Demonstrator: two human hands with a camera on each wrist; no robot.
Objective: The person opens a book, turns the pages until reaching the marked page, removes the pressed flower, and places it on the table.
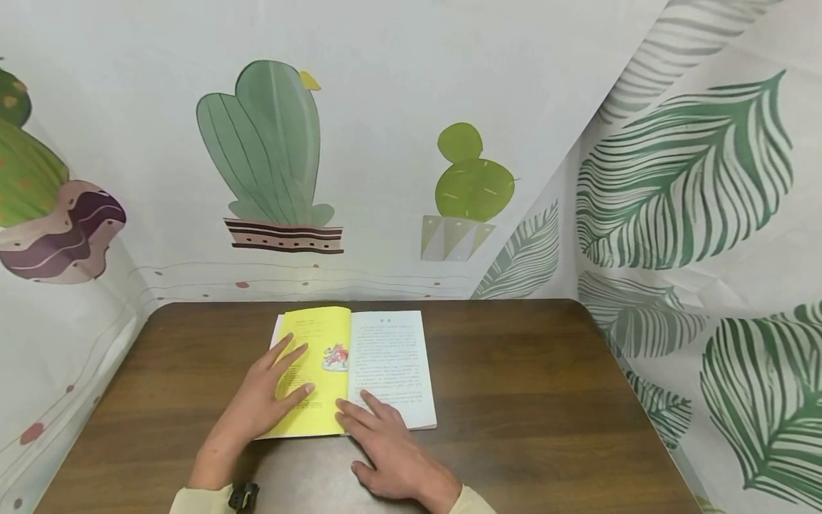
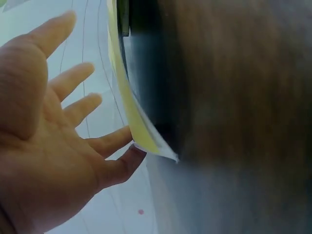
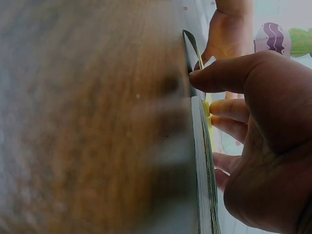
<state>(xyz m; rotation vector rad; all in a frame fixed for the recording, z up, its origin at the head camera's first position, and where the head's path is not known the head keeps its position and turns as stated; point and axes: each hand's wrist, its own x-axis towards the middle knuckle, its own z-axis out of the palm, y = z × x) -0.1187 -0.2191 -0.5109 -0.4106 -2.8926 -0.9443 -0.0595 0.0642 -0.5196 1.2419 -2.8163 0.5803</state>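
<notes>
An open book [image 1: 392,357] lies on the brown table, its left page bright yellow with a small red-and-grey picture, its right page white with printed text. My left hand [image 1: 266,392] rests on the yellow page [image 1: 321,414] near its left side, fingers spread. My right hand [image 1: 394,446] lies over the lower middle of the book, fingertips touching near the inner fold. In the left wrist view the fingers [image 2: 112,141] touch the yellow page, whose corner curves up. The right wrist view shows the page edges [image 3: 202,161] of the book beside the right fingers.
The wooden table [image 1: 526,400] runs back to a white wall covering printed with cacti [image 1: 276,143] and, on the right, green leaves [image 1: 693,178]. A dark band [image 1: 244,496] is on the left wrist.
</notes>
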